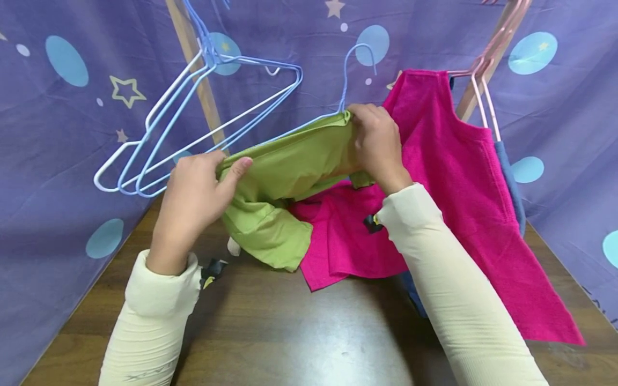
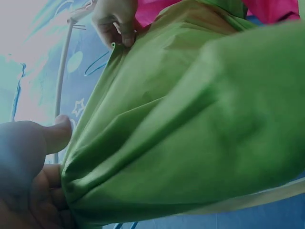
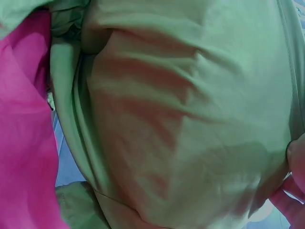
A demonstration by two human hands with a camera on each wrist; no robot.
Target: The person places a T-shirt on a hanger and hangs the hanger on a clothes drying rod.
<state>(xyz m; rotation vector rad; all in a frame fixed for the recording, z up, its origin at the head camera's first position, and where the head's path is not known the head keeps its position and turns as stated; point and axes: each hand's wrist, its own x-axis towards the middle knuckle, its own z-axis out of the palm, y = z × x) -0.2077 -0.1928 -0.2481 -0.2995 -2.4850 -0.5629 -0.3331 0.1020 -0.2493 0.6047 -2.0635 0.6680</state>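
A green garment [image 1: 294, 150] is stretched between both hands, its hemmed edge on top. The left hand [image 1: 193, 198] grips the left end of that edge, thumb in front and fingers behind the cloth. At the other end, the right hand [image 1: 379, 142] pinches the corner, also seen as a hand [image 2: 114, 21] at the top of the left wrist view. A blue hanger [image 1: 345, 75] stands behind the edge, its hook rising beside the right hand; its lower part is hidden by the cloth. Green folds [image 3: 205, 109] fill the right wrist view.
Blue and white hangers [image 1: 207, 59] hang on a wooden post at left. At right, a pink sleeveless top [image 1: 463, 177] and a blue garment [image 1: 512, 187] hang beside pink hangers [image 1: 483, 69]. Pink cloth [image 1: 352, 241] lies behind the green garment, over the wooden table [image 1: 289, 332].
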